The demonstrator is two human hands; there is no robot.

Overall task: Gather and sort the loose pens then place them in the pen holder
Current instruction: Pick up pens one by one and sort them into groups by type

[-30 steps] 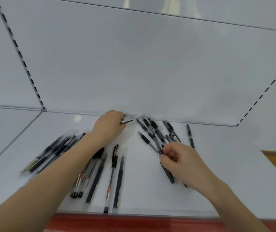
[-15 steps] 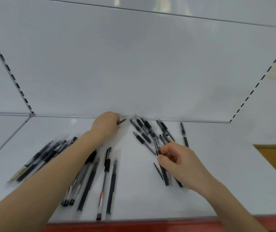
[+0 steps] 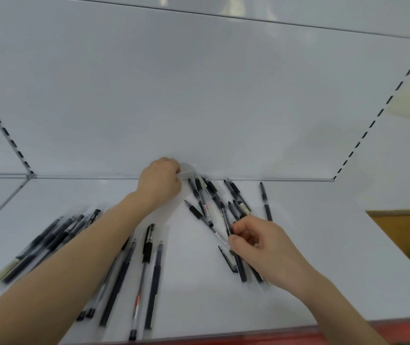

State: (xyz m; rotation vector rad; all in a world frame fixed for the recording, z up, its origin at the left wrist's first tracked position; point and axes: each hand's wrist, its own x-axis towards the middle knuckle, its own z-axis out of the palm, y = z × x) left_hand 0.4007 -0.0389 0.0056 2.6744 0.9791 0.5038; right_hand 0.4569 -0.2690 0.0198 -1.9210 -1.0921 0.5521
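**penfan:** What's actually being held here? Can anything be made out?

**shelfguy:** The right hand [image 3: 261, 247] is curled. A dark pen [image 3: 227, 221] is pinched between its thumb and fingertips at the near end of the tangled pile [image 3: 206, 195]. It's probably being teased out by one end so the crossed ones don't get dragged along. The left hand [image 3: 160, 181] is bunched up against the back panel [image 3: 199, 95], right beside the pile's far tips. Its fingers are hidden behind the knuckles, so whether anything is gripped can't be told.

**penfan:** And the rest of the pens?

**shelfguy:** They're all laid flat on the white shelf [image 3: 348, 257]. A bundle [image 3: 47, 242] is lined up at the far left. Another row [image 3: 156, 270] is laid roughly parallel beside the left forearm, so the sorting looks partly done. One lone pen [image 3: 265, 202] is left just to the right of the pile. No pen holder can be seen anywhere, so nothing's been dropped in yet, as far as can be judged.
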